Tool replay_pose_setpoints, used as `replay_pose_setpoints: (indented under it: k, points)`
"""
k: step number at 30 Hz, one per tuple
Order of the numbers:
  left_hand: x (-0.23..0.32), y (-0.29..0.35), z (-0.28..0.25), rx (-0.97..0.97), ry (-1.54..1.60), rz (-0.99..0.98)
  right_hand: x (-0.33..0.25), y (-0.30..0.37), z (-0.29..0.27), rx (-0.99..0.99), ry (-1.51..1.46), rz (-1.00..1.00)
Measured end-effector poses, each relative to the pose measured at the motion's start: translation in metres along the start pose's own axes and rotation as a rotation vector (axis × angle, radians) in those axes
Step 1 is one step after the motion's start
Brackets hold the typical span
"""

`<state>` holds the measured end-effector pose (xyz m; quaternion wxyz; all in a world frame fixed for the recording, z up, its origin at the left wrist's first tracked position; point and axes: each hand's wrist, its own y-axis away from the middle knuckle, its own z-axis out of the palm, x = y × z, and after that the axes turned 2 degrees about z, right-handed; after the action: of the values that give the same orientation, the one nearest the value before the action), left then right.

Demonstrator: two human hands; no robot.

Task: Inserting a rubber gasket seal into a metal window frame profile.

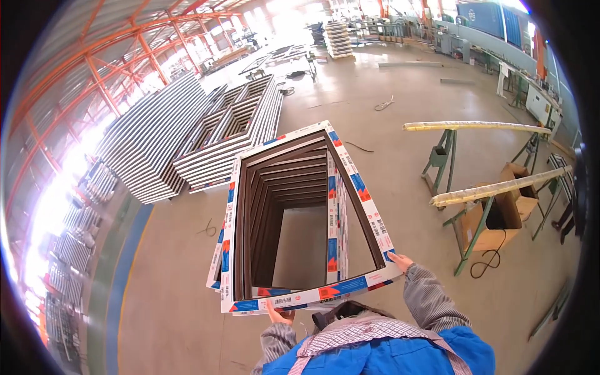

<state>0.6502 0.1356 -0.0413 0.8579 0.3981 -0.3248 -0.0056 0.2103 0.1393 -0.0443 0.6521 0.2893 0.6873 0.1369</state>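
A window frame [356,181] with dark brown inner edges lies on top of a stack of similar frames [294,177] in front of me. White film printed in red and blue covers its face, and one bar divides its opening. My left hand [279,314] grips its near edge, left of the middle, with part of the fingers hidden by the frame. At the near right corner, my right hand [401,261] holds the same frame, fingers on its upper face. The top frame sits slightly askew over those below it.
Tall stacks of frames [228,128] stand at the far left. On the right, green trestles [442,159] carry long wrapped bars [478,126], with cardboard boxes [490,225] and a black cable [486,265] beside them. Another person's dark clothing shows at the right rim.
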Motion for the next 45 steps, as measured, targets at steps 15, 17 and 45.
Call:
replay_pose_setpoints:
  k: [15,17,45]
  points:
    - [-0.101,0.111,-0.107,-0.082,0.015,0.005,0.128,0.082,-0.089,-0.077,-0.001,-0.052]
    - [-0.098,0.122,-0.12,-0.077,0.013,0.015,0.132,0.098,-0.086,-0.111,-0.09,-0.034]
    - [-0.122,0.223,-0.258,-0.007,0.149,-0.005,0.231,0.285,-0.077,-0.063,0.056,0.082]
